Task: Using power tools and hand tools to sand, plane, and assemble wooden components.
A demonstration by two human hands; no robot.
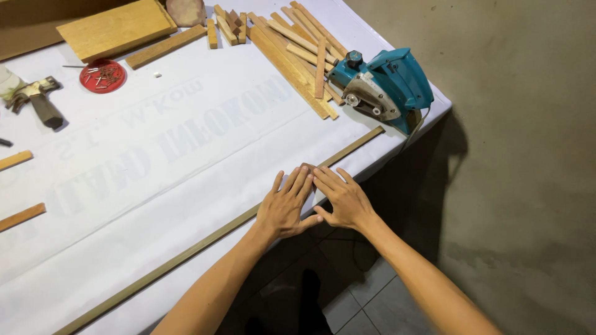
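I have left hand (287,208) and right hand (342,200) flat, fingers spread, gripping nothing, pinning the strip (186,253) at the table (186,149) edge, lower centre.

Both hands flat, left grip (285,208) beside right grip (343,200)

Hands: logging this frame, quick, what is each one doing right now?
Left hand: open, flat, palm down on the long thin wooden strip at the table edge.
Right hand: open, flat beside it, fingertips touching the left hand's; holds nothing.
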